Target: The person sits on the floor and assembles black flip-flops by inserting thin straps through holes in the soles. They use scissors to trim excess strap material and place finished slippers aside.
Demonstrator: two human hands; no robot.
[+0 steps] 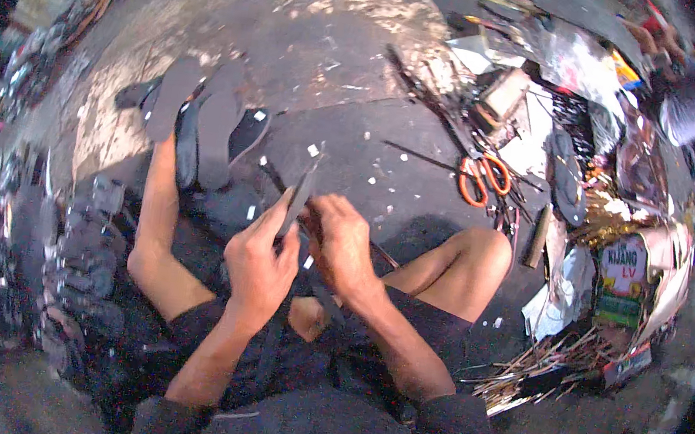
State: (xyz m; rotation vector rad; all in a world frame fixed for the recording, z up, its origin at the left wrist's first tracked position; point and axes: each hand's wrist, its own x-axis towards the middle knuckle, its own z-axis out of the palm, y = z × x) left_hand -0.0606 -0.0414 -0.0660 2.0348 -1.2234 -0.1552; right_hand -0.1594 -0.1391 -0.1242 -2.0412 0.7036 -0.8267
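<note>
My left hand (pixel 261 260) pinches a thin, flat, dark grey strip (pixel 298 202) between thumb and fingers, its narrow end pointing up and away. Close on its right, my right hand (pixel 343 238) has its fingers curled toward the strip, slightly smeared. Something dark shows under those fingers, but I cannot make out what it is. Beyond my hands to the left lie grey sandal soles (pixel 218 117) with dark pieces beside and beneath them. Small white scraps (pixel 313 150) dot the dark floor mat around the work.
Orange-handled scissors (pixel 482 182) lie to the right, near a dark sandal (pixel 565 175) and a wooden stick (pixel 540 235). A printed bag (pixel 623 275) and a bundle of thin sticks (pixel 537 378) sit farther right. Dark clutter (pixel 83 261) fills the left. Another person (pixel 686 99) is at far right.
</note>
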